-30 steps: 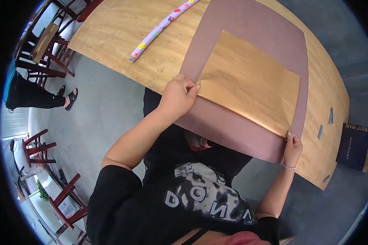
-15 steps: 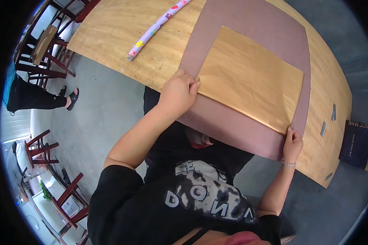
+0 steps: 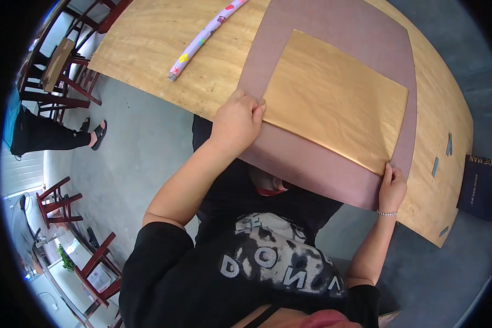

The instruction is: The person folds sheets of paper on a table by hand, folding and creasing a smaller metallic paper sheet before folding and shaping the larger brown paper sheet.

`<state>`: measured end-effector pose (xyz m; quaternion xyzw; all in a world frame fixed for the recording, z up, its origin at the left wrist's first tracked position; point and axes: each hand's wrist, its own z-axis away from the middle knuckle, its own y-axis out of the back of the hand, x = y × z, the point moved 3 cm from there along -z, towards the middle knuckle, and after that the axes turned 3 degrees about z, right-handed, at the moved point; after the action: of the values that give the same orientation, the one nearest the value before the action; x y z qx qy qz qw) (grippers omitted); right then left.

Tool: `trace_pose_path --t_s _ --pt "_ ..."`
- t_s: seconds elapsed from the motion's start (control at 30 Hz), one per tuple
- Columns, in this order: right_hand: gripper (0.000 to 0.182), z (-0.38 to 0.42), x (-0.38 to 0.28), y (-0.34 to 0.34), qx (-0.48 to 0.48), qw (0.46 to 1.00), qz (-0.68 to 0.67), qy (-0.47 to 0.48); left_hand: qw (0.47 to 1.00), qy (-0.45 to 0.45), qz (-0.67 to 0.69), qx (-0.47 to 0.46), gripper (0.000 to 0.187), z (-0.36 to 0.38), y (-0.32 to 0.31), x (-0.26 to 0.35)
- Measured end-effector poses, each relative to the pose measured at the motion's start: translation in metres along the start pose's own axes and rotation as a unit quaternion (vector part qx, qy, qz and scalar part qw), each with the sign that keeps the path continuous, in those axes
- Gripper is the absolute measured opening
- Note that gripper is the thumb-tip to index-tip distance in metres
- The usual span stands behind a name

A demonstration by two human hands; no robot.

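Note:
A gold-brown sheet of paper [image 3: 339, 98], folded along its near edge, lies on a larger mauve sheet [image 3: 317, 164] on the wooden table. My left hand [image 3: 238, 120] pinches the gold sheet's near left corner between thumb and fingers. At the near right corner, my right hand [image 3: 392, 188] has its fingers closed on the same sheet. The near edge looks straight between the two hands. A bracelet sits on my right wrist.
A patterned lilac roll [image 3: 202, 38] lies on the wooden table [image 3: 153, 49] at the upper left. Small grey strips [image 3: 435, 167] are on the right side. A dark bag [image 3: 480, 188] stands beyond the right edge. A person's leg [image 3: 54, 134] and wooden chairs [image 3: 60, 202] are at the left.
Both hands keep their hold on the gold sheet, which sits very slightly higher in view. The view has shifted a little.

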<state>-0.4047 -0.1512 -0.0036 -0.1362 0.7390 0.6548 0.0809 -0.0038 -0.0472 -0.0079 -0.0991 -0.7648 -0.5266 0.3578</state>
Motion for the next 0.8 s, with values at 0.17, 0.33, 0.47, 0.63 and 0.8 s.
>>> trace_pose_path --t_s 0.17,0.33,0.47,0.63,0.8 --pt "0.035 0.0004 -0.0032 0.0000 0.005 1.000 0.011 0.005 1.000 0.005 -0.029 -0.005 0.022 0.0004 -0.0004 0.0018" --pt "0.035 -0.0013 0.0002 -0.0037 0.011 0.999 0.027 0.021 0.999 0.009 -0.053 -0.011 0.022 0.0009 0.0009 0.0047" --pt "0.035 -0.0006 -0.0062 -0.0003 0.005 1.000 0.027 0.006 0.997 -0.003 -0.077 -0.028 0.022 0.0010 -0.0002 0.0047" --pt "0.035 0.0001 -0.0044 -0.0029 0.016 0.999 0.034 0.017 0.996 -0.012 -0.086 -0.023 0.020 0.0021 -0.0003 0.0069" --pt "0.035 0.0006 -0.0037 -0.0048 0.041 0.997 0.053 0.047 0.995 -0.001 -0.100 -0.005 0.019 0.0045 0.0007 0.0070"
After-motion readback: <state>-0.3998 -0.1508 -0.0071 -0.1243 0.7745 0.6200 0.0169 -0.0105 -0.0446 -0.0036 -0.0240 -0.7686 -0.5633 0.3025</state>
